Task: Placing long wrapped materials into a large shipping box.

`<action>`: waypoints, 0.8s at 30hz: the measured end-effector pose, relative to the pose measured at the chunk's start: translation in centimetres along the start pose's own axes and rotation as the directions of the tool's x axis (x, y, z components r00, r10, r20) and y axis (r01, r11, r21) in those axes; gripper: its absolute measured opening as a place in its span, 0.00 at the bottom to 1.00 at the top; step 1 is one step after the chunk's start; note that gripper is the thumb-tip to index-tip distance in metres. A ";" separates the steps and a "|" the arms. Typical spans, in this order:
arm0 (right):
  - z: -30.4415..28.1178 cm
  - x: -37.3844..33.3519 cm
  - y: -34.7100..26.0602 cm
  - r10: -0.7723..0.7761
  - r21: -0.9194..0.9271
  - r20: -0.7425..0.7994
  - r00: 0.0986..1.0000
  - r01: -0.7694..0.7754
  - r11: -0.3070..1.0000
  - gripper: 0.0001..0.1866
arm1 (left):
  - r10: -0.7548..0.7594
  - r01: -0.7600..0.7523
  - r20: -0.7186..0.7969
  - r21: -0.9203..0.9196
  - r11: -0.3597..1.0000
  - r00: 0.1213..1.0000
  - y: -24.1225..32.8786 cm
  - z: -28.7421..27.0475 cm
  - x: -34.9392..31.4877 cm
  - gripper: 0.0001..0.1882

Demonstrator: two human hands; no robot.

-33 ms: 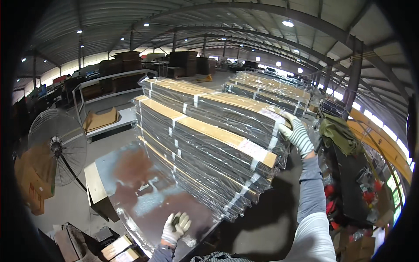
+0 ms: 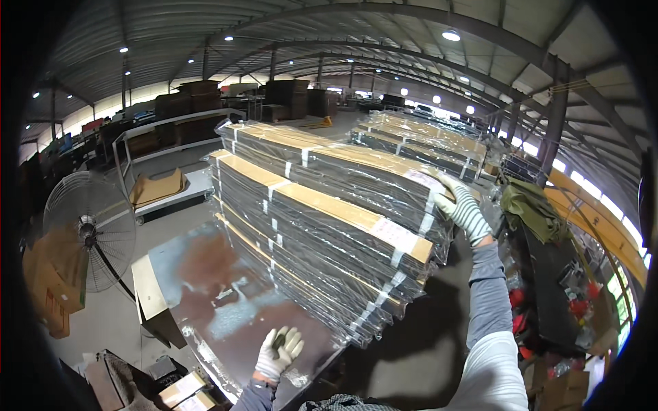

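My left hand (image 2: 279, 353), in a pale glove with a dark patch on the palm, is raised over the near end of a worn brown and grey table (image 2: 205, 264). Its fingers are apart and hold nothing. At the right, my right hand (image 2: 464, 211) wears a striped glove and rests against the near right upper corner of a film-wrapped bundle (image 2: 343, 152) of dark layers, topped with a tan cardboard strip. The fingers lie extended against the corner. A similar bundle (image 2: 322, 202) with a white label stands in front, touching it. The bundles' undersides are hidden.
A large round fan (image 2: 89, 229) stands left of the table near cardboard boxes (image 2: 58, 274). Beyond is a white-framed cart (image 2: 175, 188). More wrapped bundles (image 2: 418, 140) stand behind. Green cloth (image 2: 531, 212) and mixed clutter line the right side.
My left hand has shifted very slightly up and to the right, its fingers a bit more spread. My right hand stays at the bundle's corner.
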State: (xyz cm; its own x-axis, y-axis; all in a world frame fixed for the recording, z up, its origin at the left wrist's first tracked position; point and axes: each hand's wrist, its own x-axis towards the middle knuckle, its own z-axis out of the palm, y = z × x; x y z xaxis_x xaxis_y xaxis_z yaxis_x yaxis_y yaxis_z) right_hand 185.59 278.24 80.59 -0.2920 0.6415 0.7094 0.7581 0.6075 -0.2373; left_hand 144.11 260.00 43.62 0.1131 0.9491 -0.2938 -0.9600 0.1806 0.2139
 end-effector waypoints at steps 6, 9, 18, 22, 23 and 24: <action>1.8 -5.3 -3.3 0.254 0.788 0.101 0.962 -0.233 0.569 0.25 | 0.023 -0.102 0.435 0.158 0.982 0.900 -1.2 11.9 -0.7 0.33; 5.0 -8.6 -2.3 0.039 0.258 0.121 0.992 -0.069 0.964 0.31 | 0.059 -0.095 0.499 0.047 0.994 0.865 0.3 10.9 -0.1 0.39; 10.6 -12.1 -12.3 -0.241 -0.057 0.040 0.970 0.243 0.968 0.36 | 0.285 -0.292 0.064 0.206 0.934 0.956 0.8 3.2 0.8 0.25; 19.7 -18.2 -16.3 -0.127 0.013 0.215 0.968 0.127 0.992 0.46 | 0.322 -0.320 -0.158 0.042 0.947 0.933 -1.0 -9.7 5.1 0.18; 23.0 -20.3 -15.3 -0.077 -0.017 0.314 0.946 0.086 0.996 0.50 | 0.207 -0.231 -0.229 -0.083 0.969 0.951 -1.7 -12.2 5.1 0.16; 26.4 -22.5 -13.9 -0.024 -0.056 0.405 0.914 0.051 0.997 0.54 | 0.231 -0.266 -0.247 -0.116 0.957 0.941 -2.9 -13.5 4.6 0.16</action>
State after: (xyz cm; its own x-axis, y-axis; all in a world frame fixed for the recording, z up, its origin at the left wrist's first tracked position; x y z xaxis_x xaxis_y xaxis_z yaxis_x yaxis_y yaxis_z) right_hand 166.25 267.76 50.43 -0.5216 0.7614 0.3850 0.7735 0.6124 -0.1632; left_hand 144.00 260.33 29.09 -0.1788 0.8710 -0.4575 -0.9785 -0.1091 0.1748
